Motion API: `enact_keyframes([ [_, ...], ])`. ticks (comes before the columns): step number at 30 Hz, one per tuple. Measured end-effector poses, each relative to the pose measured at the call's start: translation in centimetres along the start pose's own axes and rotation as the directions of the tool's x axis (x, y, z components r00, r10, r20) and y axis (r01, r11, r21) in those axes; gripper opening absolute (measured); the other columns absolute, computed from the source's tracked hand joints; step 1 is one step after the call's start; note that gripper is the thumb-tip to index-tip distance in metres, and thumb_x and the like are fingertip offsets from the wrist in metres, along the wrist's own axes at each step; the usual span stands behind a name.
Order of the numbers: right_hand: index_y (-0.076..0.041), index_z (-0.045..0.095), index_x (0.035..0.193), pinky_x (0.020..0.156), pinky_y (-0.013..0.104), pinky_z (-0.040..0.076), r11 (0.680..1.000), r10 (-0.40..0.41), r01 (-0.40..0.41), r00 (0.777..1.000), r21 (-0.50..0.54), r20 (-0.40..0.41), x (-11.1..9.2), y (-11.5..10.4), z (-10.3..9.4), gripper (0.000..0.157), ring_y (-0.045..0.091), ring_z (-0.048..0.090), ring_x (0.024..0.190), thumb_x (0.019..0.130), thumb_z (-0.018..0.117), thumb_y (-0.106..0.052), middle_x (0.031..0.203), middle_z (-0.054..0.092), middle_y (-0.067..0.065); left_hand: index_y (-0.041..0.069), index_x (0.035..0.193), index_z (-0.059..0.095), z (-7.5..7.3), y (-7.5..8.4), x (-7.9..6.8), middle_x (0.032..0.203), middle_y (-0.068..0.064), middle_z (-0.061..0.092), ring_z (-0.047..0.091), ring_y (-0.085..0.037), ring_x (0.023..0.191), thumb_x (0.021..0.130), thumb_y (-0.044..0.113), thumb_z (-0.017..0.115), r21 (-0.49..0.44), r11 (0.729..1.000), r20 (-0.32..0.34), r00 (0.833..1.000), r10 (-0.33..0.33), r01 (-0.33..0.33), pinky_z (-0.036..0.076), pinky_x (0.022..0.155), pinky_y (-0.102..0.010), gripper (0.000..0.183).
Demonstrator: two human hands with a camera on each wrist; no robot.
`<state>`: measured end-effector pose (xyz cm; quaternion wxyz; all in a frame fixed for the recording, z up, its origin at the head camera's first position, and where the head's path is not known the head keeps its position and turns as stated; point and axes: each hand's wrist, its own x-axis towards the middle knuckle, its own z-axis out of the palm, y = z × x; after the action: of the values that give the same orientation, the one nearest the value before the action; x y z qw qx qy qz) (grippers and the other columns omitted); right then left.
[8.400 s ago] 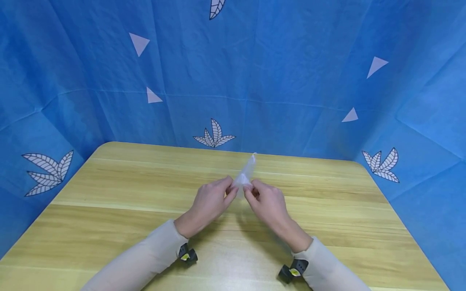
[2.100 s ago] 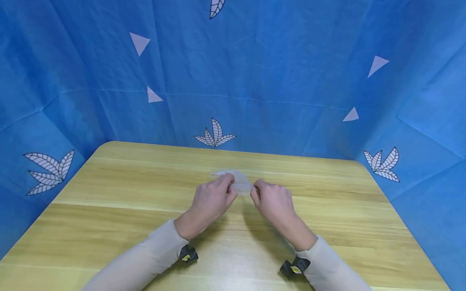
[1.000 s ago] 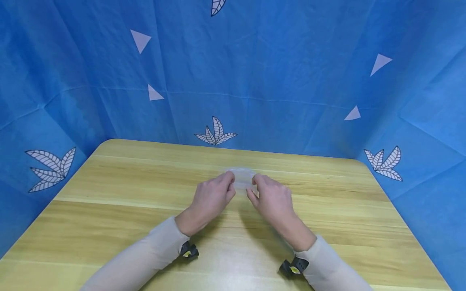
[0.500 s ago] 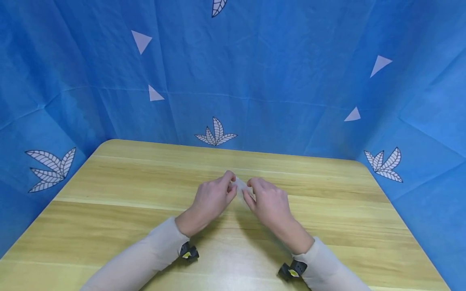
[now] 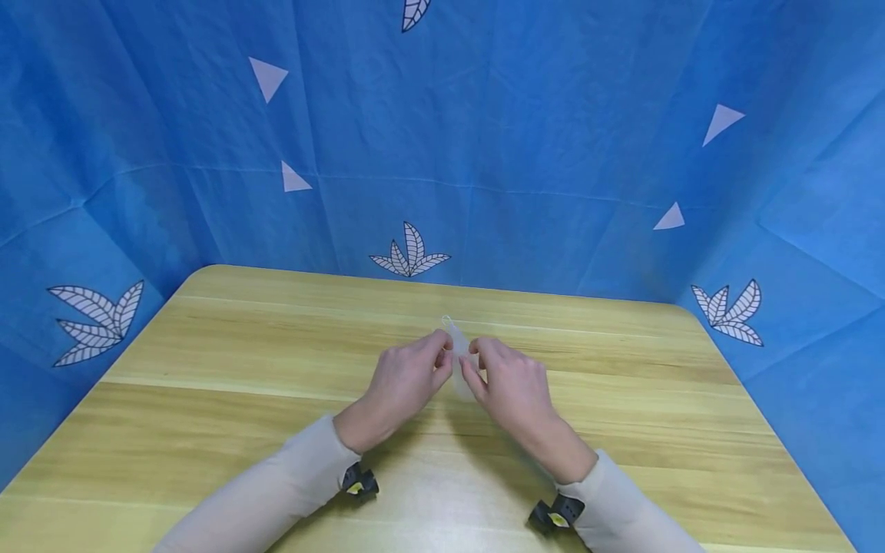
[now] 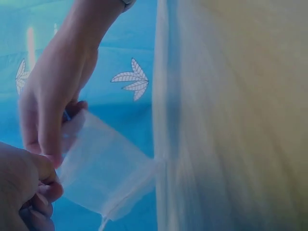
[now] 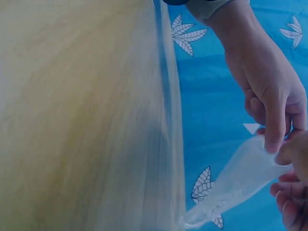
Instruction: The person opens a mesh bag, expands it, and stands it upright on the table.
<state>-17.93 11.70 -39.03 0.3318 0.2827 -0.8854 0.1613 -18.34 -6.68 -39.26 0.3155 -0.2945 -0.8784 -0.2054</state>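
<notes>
A small translucent white drawstring pouch [image 5: 462, 370] hangs between my two hands above the table. Its thin string loop sticks up past the fingertips in the head view. My left hand [image 5: 409, 376] pinches the pouch from the left, thumb against curled fingers. From the right, my right hand [image 5: 513, 384] holds it too, with thumb and index finger slightly parted. In the left wrist view the pouch [image 6: 103, 168] spreads out flat, a cord running along its lower edge. The right wrist view shows the pouch [image 7: 236, 185] narrowing toward the string; some fingertips overlap there.
A wooden-topped table [image 5: 242, 338] with rounded far corners lies under the hands. Behind and beside it hangs a blue curtain [image 5: 539, 138] printed with white leaves and triangles. Black wrist cameras [image 5: 359, 481] are strapped below both sleeves.
The pouch has been turned between the fingers: its string pointed left about two seconds ago and now points away, with the body hanging toward me. Both hands stay nearly in place.
</notes>
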Motion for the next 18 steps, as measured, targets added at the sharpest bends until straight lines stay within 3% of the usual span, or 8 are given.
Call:
enact_keyframes([
  [4, -0.012, 0.060, 0.081, 0.040, 0.025, 0.033, 1.000, 0.000, 0.000, 1.000, 0.005, -0.004, 0.01, 0.04, -0.12, 0.014, 0.008, 0.043, 0.047, 0.092, 0.065, -0.018, 0.065, 0.052, -0.006, 0.008, 0.093, 0.060, 0.08, 0.02, -0.05, 0.069, 0.005, 0.053, 0.037, -0.003, 0.046, 0.085, 0.005, 0.067, 0.023, 0.999, -0.021, 0.999, 0.029, -0.028, 0.026, 0.039, -0.017, 0.011],
  [8, -0.012, 0.057, 0.076, 0.040, 0.022, 0.030, 1.000, 0.001, -0.001, 1.000, 0.007, -0.004, 0.07, 0.01, -0.23, 0.019, 0.005, 0.036, 0.046, 0.091, 0.067, -0.015, 0.062, 0.046, -0.009, 0.008, 0.096, 0.059, -0.06, 0.08, 0.01, 0.070, 0.006, 0.055, 0.037, -0.002, 0.045, 0.088, 0.011, 0.069, 0.005, 1.000, -0.017, 1.000, -0.011, 0.011, 0.027, 0.039, -0.017, 0.012],
  [12, -0.012, 0.056, 0.074, 0.040, 0.023, 0.031, 1.000, 0.006, -0.006, 1.000, 0.015, -0.015, 0.15, 0.02, -0.27, 0.020, 0.006, 0.038, 0.046, 0.091, 0.066, -0.015, 0.062, 0.048, -0.008, 0.009, 0.093, 0.059, -0.14, 0.08, 0.10, 0.068, 0.006, 0.055, 0.037, -0.002, 0.044, 0.091, 0.014, 0.069, -0.006, 0.999, 0.001, 0.999, -0.035, 0.035, 0.028, 0.039, -0.017, 0.011],
  [18, -0.013, 0.059, 0.080, 0.040, 0.023, 0.032, 1.000, -0.014, 0.014, 1.000, 0.028, -0.006, 0.16, 0.08, -0.28, 0.014, 0.007, 0.043, 0.047, 0.092, 0.065, -0.017, 0.066, 0.055, -0.006, 0.011, 0.088, 0.059, -0.07, 0.09, 0.05, 0.068, 0.006, 0.052, 0.039, -0.004, 0.048, 0.089, 0.008, 0.068, 0.002, 0.999, -0.006, 0.999, 0.035, -0.035, 0.028, 0.041, -0.018, 0.010],
])
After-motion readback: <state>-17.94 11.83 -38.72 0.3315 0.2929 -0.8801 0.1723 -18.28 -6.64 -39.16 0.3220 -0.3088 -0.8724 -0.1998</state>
